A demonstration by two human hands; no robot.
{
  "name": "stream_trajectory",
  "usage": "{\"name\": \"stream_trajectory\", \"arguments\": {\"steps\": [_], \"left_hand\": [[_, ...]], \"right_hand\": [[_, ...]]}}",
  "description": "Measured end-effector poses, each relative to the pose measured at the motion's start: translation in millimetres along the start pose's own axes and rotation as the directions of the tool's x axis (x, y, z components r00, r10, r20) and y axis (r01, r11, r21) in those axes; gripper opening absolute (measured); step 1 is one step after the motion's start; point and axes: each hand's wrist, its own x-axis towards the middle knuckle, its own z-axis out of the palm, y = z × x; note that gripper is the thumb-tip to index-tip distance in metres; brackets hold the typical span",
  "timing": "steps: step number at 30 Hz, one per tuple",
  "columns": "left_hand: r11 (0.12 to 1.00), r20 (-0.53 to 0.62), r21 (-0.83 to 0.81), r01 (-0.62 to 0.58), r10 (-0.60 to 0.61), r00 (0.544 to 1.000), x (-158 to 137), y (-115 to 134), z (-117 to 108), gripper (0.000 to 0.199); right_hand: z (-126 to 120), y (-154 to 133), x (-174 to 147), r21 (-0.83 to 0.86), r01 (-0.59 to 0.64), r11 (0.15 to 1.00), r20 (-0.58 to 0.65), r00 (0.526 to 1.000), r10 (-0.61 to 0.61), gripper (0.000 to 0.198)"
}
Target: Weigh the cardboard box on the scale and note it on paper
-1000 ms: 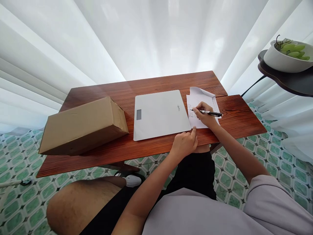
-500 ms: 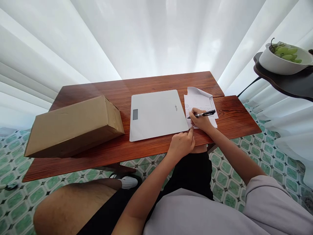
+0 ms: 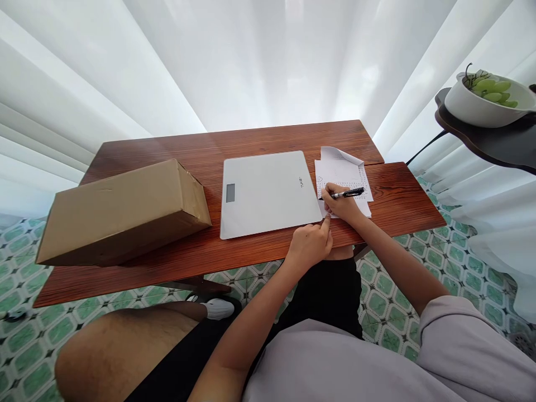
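Clasping a slim black pen [image 3: 344,194], the right hand [image 3: 341,205] writes on creased paper [image 3: 343,173]; left hand [image 3: 309,245] loosely curled, index pinning it.

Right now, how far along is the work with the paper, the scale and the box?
Done: the sheet already carries several written lines. In hand: the right hand holds the pen with its tip on the sheet's lower left, and the left hand presses a finger at its corner. Left: the scale bears nothing, and the cardboard box lies closed beside it.
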Motion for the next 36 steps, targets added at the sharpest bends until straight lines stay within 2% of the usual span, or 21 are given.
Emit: {"name": "stream_trajectory", "arguments": {"steps": [36], "left_hand": [[1.0,0.043,0.002,0.009,-0.009,0.999,-0.1,1.3,-3.5,0.054]], "right_hand": [[1.6,-1.2,0.7,0.005,-0.014,1.0,-0.023,1.0,0.014,0.031]]}}
